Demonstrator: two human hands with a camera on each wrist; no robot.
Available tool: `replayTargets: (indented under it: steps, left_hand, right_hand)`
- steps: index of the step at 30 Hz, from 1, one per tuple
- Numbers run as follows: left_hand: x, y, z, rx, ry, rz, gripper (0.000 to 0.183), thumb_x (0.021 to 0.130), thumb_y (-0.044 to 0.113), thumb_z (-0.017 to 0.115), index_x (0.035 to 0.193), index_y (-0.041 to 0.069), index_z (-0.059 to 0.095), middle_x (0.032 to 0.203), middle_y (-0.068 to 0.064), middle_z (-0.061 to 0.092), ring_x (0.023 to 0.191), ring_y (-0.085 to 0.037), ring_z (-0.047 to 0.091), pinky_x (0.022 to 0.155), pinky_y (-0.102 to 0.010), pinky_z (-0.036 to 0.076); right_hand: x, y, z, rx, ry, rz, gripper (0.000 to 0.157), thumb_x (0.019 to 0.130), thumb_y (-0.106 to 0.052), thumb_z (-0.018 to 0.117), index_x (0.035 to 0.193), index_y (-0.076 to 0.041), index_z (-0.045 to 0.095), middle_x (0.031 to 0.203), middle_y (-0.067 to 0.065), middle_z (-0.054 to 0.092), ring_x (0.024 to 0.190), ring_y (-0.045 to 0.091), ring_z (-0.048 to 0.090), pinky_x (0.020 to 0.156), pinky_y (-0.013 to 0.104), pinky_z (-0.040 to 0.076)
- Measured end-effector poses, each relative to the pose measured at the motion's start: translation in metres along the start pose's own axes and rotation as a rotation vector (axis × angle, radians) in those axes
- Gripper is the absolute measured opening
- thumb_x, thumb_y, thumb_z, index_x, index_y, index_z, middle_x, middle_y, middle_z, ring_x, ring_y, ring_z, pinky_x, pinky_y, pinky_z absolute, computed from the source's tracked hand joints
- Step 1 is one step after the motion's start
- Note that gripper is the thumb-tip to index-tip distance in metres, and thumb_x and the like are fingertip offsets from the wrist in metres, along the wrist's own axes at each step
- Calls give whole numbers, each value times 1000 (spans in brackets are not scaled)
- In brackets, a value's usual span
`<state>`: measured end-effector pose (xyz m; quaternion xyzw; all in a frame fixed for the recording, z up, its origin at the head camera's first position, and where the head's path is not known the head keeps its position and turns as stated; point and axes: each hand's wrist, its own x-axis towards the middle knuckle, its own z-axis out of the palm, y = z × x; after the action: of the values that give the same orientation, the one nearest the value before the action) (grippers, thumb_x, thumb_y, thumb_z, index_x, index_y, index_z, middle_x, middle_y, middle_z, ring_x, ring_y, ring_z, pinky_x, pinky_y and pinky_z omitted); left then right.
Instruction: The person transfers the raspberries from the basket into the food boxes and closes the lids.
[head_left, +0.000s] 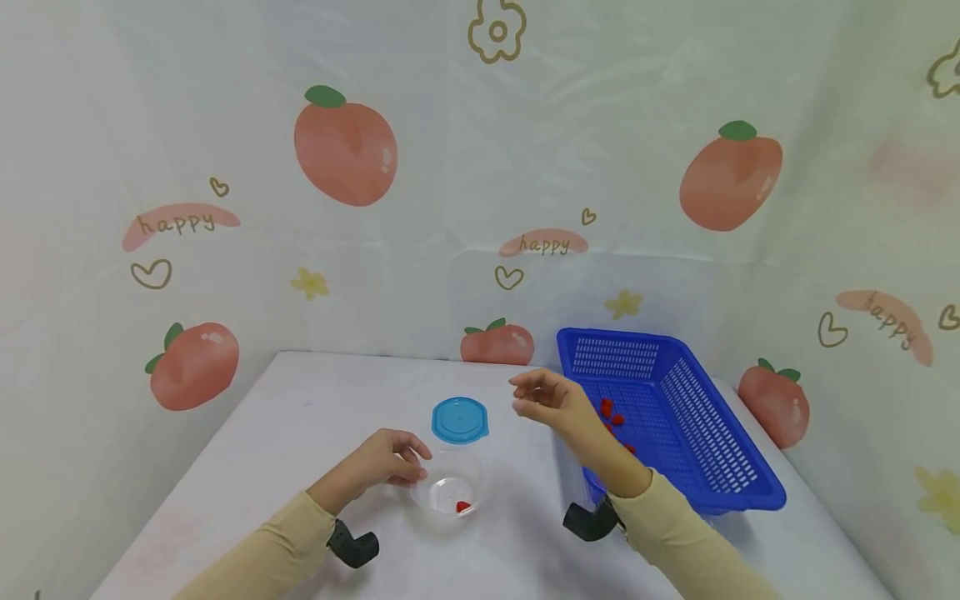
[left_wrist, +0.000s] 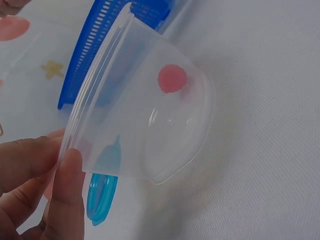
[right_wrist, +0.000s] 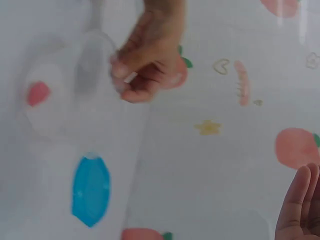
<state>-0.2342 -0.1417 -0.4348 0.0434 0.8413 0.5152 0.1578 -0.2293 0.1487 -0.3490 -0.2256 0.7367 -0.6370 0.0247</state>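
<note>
My left hand pinches the rim of a clear round plastic tub between thumb and fingers, on its left side. One small red piece lies in the tub, and its colour shows through the wall in the left wrist view. My right hand is raised between the tub and the blue basket, its fingers loosely bent with nothing between them. Only the right fingertips show at the lower right of the right wrist view. Several red pieces lie in the basket, partly hidden by the right forearm.
A translucent blue lid lies on the white table just behind the tub. The basket stands along the table's right side. A white cloth backdrop printed with peaches hangs behind the table.
</note>
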Motion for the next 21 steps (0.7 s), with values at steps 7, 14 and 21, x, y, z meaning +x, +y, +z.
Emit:
replayTargets:
  steps: [7, 14, 21]
  left_hand:
    - [0, 1, -1, 12, 16, -11, 24, 78, 4, 78, 100, 1, 68, 80, -7, 57, 66, -15, 59, 65, -28, 59]
    - [0, 3, -2, -4, 0, -16, 25, 79, 4, 77, 101, -1, 67, 79, -6, 57, 65, -14, 60, 65, -27, 58]
    - [0, 2, -2, 6, -1, -16, 24, 79, 5, 78, 100, 1, 68, 79, -6, 57, 66, -14, 60, 65, -27, 58]
  right_hand:
    - [18, -19, -34, 4, 53, -104, 23, 90, -6, 67, 109, -18, 65, 98, -4, 63, 92, 8, 62, 82, 20, 54]
    - [35, -14, -78, -56, 117, -110, 24, 92, -8, 64, 110, -23, 63, 98, -7, 62, 90, 5, 64, 82, 21, 55]
    - [40, 9, -120, -122, 152, -97, 24, 96, -15, 60, 120, -18, 60, 106, -1, 59, 93, 7, 63, 82, 20, 55]
